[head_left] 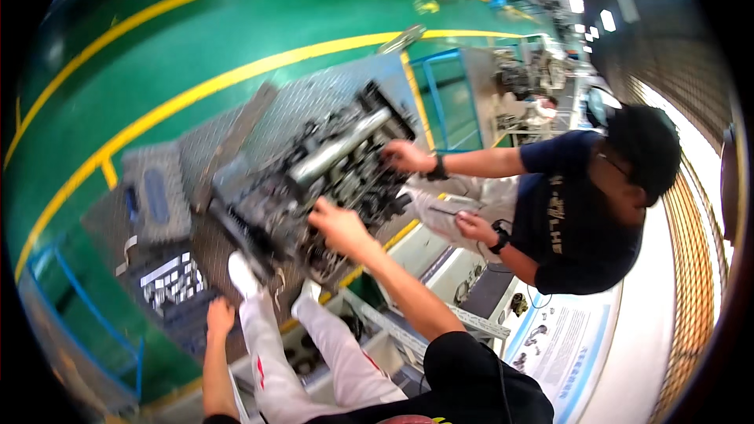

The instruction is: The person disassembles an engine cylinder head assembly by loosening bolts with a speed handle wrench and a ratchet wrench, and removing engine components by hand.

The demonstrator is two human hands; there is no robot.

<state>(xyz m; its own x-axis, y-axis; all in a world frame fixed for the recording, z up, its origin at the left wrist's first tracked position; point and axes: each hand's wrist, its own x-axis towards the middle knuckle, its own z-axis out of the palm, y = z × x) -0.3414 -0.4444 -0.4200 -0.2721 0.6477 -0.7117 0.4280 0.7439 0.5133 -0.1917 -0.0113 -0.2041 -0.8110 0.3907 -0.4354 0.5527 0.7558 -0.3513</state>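
Note:
An engine (338, 165) with a long silver tube-like cover (345, 149) lies on the metal-topped workbench (314, 82). Reaching over its near side, my right hand (339, 228) has curled fingers at the engine's top; blur hides what they grip. Low on the left, my left hand (221, 318) is closed beside a black tray (177, 298) holding many small silver pieces. Whatever it may hold does not show. A co-worker's hand (408, 157) touches the engine's right side, while their other hand (475, 228) holds a thin dark tool.
A grey moulded case (157, 192) rests at the bench's left, near a long flat bar (243, 126). The co-worker (585, 204) stands close on the right. Below the bench are open drawers (463, 283). Yellow lines (236, 71) cross the green floor.

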